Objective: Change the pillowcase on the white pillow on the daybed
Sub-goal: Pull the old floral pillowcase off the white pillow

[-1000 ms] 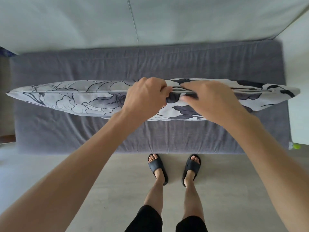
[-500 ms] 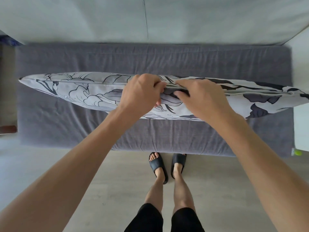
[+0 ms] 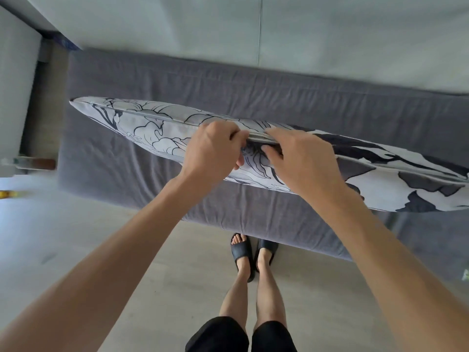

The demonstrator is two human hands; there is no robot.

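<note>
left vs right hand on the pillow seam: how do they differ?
The left hand is fisted, knuckles up, pinching the floral grey-and-white pillowcase at its piped seam; the right hand is flatter, fingers extended along the seam, thumb beneath. Both grip the same edge, nearly touching.

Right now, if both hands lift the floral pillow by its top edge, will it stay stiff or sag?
The floral pillow looks soft; its unsupported ends would probably sag. It seems light: the left hand and right hand merely pinch its seam.
</note>
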